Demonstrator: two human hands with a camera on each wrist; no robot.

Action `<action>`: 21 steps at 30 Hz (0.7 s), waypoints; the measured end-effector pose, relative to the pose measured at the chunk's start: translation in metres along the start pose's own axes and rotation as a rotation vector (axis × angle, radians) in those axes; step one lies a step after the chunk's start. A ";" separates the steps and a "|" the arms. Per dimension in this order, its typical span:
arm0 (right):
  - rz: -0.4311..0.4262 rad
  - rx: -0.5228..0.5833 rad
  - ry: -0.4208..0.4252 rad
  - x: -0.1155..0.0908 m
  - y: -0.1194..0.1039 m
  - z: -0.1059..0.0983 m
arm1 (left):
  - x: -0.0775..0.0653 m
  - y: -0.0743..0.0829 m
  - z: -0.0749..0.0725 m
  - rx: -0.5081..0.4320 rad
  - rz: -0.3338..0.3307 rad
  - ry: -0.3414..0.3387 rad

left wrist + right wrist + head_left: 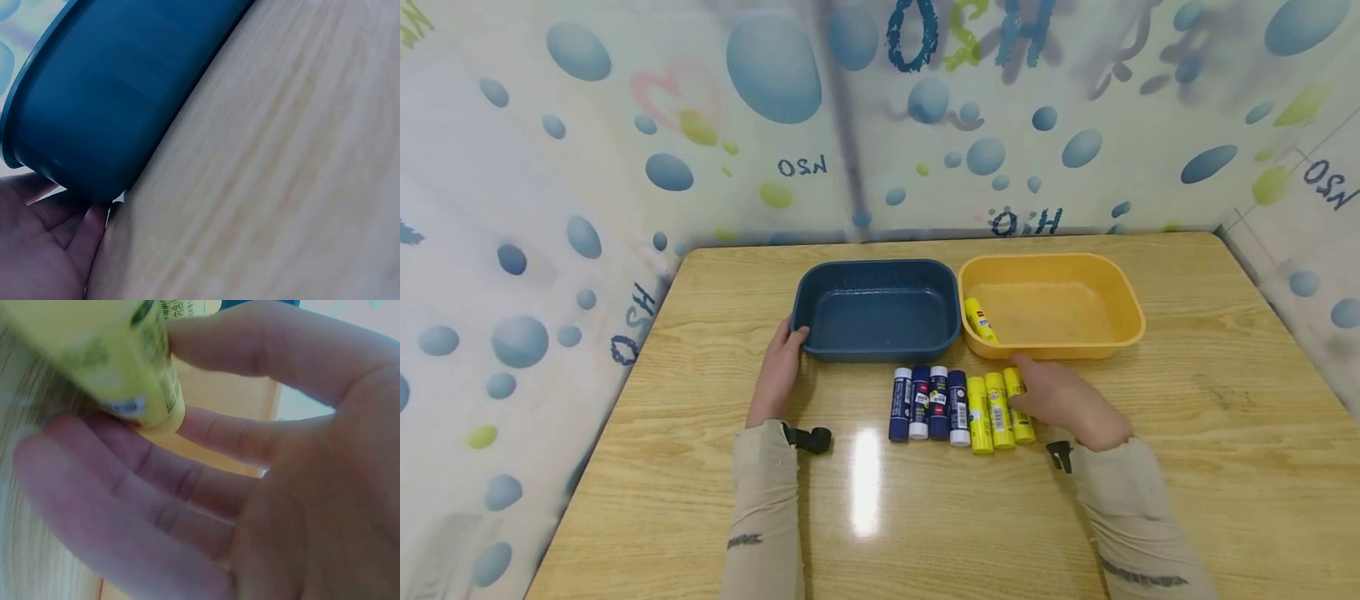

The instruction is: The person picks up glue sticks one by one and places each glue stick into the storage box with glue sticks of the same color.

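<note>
My left hand (781,367) holds the near left corner of a dark blue plastic bin (880,353), thumb at the front and fingers along the end wall. In the left wrist view, fingers (53,215) touch the corner of the blue bin (119,94) close to the table. At the right end of a row of glue sticks, my right hand (1067,400) pinches a yellow glue stick (1019,425). The right wrist view shows thumb and fingers about this yellow glue stick (119,369). Two more yellow glue sticks (980,417) lie beside it, then several navy-and-white glue sticks (920,404).
A yellow-orange bin (1060,352) stands against the blue bin's right side. One yellow glue stick (981,321) leans in its left end. Both bins stand on a wooden table (1225,400), in front of a patterned wall covering (880,167).
</note>
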State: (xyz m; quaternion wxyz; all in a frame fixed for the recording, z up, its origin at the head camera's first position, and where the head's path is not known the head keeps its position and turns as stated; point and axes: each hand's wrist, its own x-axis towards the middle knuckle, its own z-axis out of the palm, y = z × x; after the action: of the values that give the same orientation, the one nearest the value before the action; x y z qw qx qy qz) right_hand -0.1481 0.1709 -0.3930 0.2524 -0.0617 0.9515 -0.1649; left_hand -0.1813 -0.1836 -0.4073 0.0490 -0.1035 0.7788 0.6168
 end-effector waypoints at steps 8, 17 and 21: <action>-0.007 0.011 0.002 0.002 0.002 0.002 | 0.002 -0.002 -0.001 0.001 -0.002 -0.006; -0.032 0.022 -0.026 0.006 0.004 0.003 | 0.019 -0.022 -0.003 -0.011 -0.009 0.005; -0.045 0.028 -0.024 0.005 0.003 0.002 | 0.020 -0.026 -0.003 0.002 -0.005 0.017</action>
State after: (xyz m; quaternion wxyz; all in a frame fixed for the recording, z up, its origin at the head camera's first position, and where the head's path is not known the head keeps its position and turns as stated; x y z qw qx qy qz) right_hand -0.1515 0.1725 -0.3983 0.2608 -0.0814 0.9444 -0.1830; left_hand -0.1952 -0.1939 -0.4355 0.0438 -0.1108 0.7794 0.6150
